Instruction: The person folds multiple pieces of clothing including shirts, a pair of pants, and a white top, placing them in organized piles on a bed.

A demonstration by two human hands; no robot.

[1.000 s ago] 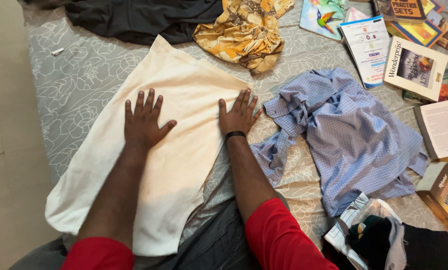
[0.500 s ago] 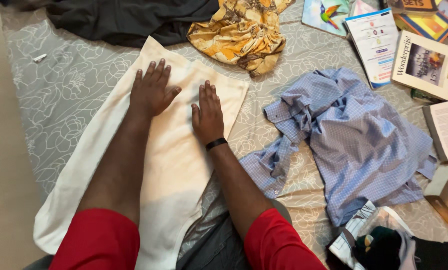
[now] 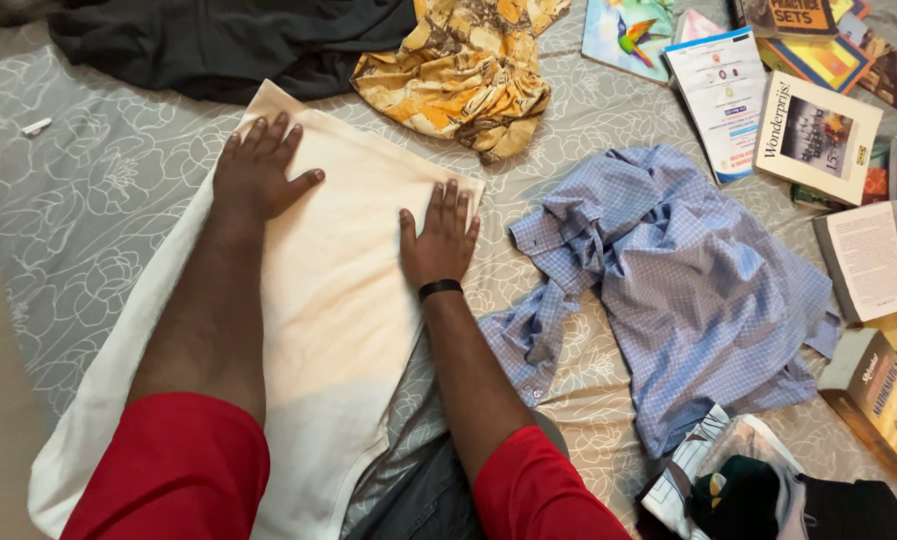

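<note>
Cream garment [image 3: 328, 290]: spread flat on the grey floral bedsheet [image 3: 98, 210], left of the crumpled blue checked shirt [image 3: 688, 290]. Left hand [image 3: 256, 170]: open, palm down on its far-left corner, shifted left since the earlier frame. Right hand [image 3: 438, 240]: open, flat at its right edge, moved nearer and rightward. Books [image 3: 818, 130] lie far right.

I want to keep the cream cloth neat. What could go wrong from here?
The cream cloth hangs off the near edge of the bed, so it may slide down. The right hand presses close to the blue checked shirt, which could get caught in it.
</note>
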